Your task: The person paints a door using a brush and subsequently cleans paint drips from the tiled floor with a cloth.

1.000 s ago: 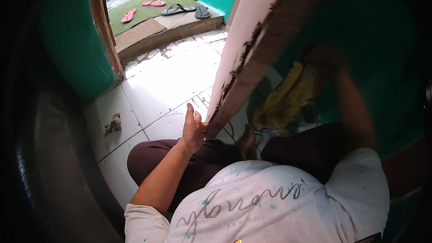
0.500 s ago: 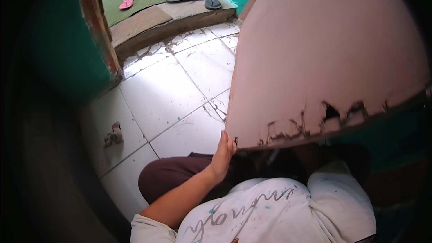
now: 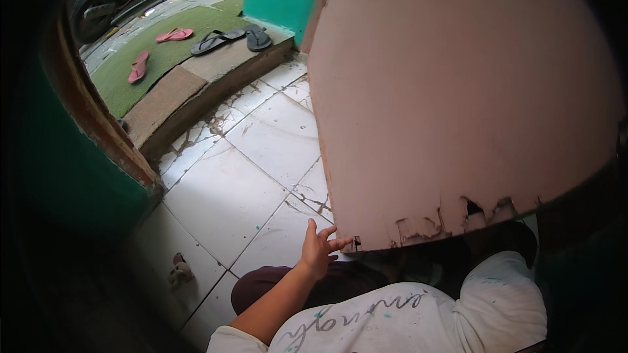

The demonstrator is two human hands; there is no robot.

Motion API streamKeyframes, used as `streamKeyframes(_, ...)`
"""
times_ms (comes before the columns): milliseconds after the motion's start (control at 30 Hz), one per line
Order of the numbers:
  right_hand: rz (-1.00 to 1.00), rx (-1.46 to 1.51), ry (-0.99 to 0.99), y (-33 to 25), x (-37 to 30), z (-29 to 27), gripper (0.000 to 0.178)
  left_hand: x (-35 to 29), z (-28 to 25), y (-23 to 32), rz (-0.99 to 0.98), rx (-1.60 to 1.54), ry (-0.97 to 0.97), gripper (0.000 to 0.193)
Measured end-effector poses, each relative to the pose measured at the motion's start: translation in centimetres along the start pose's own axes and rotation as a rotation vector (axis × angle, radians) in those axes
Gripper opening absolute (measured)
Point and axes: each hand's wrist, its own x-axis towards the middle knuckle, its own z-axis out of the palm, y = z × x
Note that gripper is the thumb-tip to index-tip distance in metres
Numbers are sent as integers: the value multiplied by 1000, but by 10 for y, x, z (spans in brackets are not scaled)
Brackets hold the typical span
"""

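Observation:
A large pinkish-brown door panel (image 3: pixel 458 98) fills the right side of the view. Its bottom edge is chipped, with torn gaps and a dark hole. At the panel's lower left corner is my left hand (image 3: pixel 316 253), open with its fingers spread, one fingertip at the corner by a small broken notch. Whether that finger presses on the panel I cannot tell. My right arm, in a white sleeve (image 3: pixel 500 281), runs in under the panel's lower edge, which hides the right hand. Below the panel my dark trousers show on bent legs.
White floor tiles (image 3: pixel 216 170), some cracked, lead to a raised doorstep (image 3: pixel 170 104). Beyond it are green matting, pink flip-flops (image 3: pixel 139 67), dark flip-flops (image 3: pixel 258 38) and a parked motorbike (image 3: pixel 98 6). A wooden door frame (image 3: pixel 98 124) stands left; a small object (image 3: pixel 180 271) lies on the tiles.
My left hand has loosened from the panel's corner and spread its fingers. The view has shifted, so the doorway and flip-flops sit further left and the motorbike shows.

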Motion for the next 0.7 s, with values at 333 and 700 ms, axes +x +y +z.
streamKeyframes(333,14,-14,38,-4,21,-43,47,-14,30,-23,1,116,55,97)
streamKeyframes(700,98,51,-58,22,-9,-102,53,-28,69,-52,44,119,37,106)
